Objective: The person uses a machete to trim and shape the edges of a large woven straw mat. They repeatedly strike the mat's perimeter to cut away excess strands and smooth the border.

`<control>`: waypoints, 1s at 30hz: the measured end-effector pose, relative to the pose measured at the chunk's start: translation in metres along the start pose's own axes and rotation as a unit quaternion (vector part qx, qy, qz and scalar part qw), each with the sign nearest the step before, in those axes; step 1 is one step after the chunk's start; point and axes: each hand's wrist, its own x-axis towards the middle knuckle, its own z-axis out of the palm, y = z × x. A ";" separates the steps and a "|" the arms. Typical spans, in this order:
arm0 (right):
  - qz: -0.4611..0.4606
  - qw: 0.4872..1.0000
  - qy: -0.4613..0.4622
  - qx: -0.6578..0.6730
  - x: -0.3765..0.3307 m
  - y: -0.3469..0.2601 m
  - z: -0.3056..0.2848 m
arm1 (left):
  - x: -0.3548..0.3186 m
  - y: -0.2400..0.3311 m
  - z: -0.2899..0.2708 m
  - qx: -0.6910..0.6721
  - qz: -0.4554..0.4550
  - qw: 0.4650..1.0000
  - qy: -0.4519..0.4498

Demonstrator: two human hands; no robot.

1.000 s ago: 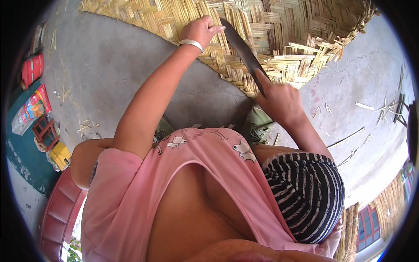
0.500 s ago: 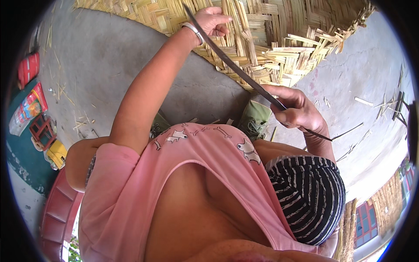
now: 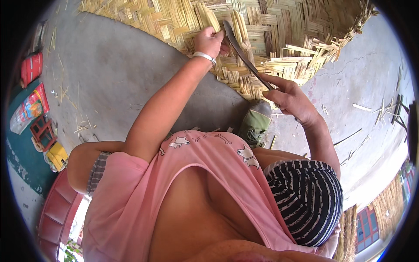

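Note:
A large woven mat (image 3: 270,26) of flat, straw-yellow reed strips spreads across the top of the view, its near corner pointing toward me. My left hand (image 3: 208,43), with a pale bangle at the wrist, is closed at the mat's surface, thumb and fingers pinching a raised reed strip (image 3: 212,19). Some of its fingers are hidden. In my right hand (image 3: 287,98) is a long, dark, slightly curved metal blade (image 3: 244,56). Its far tip lies over the mat, close to the left fingers and the lifted strips.
Grey concrete floor (image 3: 109,65) surrounds the mat, with scattered straw bits (image 3: 384,107) to the right. My green shoe (image 3: 255,122) stands by the mat's near corner. At the far left are a red bundle (image 3: 32,69), a colourful bag (image 3: 31,109) and a yellow object (image 3: 56,155).
My left hand has gone from spread fingers to pinching a strip, a little nearer. The blade has swung its tip right and down to the mat; my right hand has shifted slightly away from me.

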 end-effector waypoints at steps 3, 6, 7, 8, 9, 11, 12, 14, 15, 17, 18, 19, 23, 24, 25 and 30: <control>-0.019 0.985 0.035 -0.169 0.009 -0.006 -0.001 | -0.006 -0.001 -0.007 0.019 0.019 1.000 -0.005; -0.012 0.958 0.037 -0.286 0.010 -0.022 0.002 | -0.007 0.000 -0.012 -0.001 0.003 1.000 -0.021; -0.027 0.946 0.060 -0.318 0.013 -0.021 0.007 | -0.007 0.003 -0.013 -0.017 -0.019 0.999 -0.022; -0.043 0.931 0.085 -0.352 0.017 -0.017 0.013 | -0.008 0.006 -0.014 -0.033 -0.040 0.998 -0.022; -0.059 0.915 0.109 -0.384 0.021 -0.013 0.018 | -0.004 0.004 -0.017 -0.048 -0.046 0.997 -0.040; -0.075 0.905 0.136 -0.396 0.032 -0.009 0.025 | 0.000 0.008 -0.016 -0.107 -0.066 0.991 -0.041; -0.083 0.900 0.149 -0.401 0.037 -0.007 0.028 | 0.000 0.012 -0.016 -0.135 -0.076 0.987 -0.041; -0.069 0.888 0.156 -0.427 0.040 -0.004 0.034 | -0.001 0.020 -0.016 -0.112 -0.086 0.989 -0.055; -0.063 0.882 0.154 -0.440 0.042 -0.005 0.035 | -0.001 0.023 -0.016 -0.093 -0.093 0.989 -0.062; -0.065 0.873 0.163 -0.456 0.049 -0.005 0.038 | 0.001 0.024 -0.017 -0.064 -0.114 0.988 -0.083; -0.074 0.868 0.173 -0.459 0.054 -0.004 0.040 | 0.002 0.023 -0.016 -0.070 -0.133 0.985 -0.088; -0.082 0.864 0.184 -0.461 0.059 -0.003 0.041 | 0.004 0.023 -0.015 -0.076 -0.152 0.981 -0.093; -0.090 0.845 0.220 -0.480 0.074 0.009 0.047 | 0.016 0.019 -0.008 -0.044 -0.190 0.981 -0.003; -0.095 0.844 0.223 -0.479 0.074 0.010 0.047 | 0.020 0.019 -0.006 -0.020 -0.188 0.981 0.041; -0.099 0.842 0.225 -0.479 0.075 0.010 0.047 | 0.024 0.019 -0.003 -0.008 -0.151 0.987 0.045; -0.093 0.841 0.224 -0.484 0.074 0.011 0.046 | 0.020 0.029 -0.008 0.150 -0.081 0.985 0.003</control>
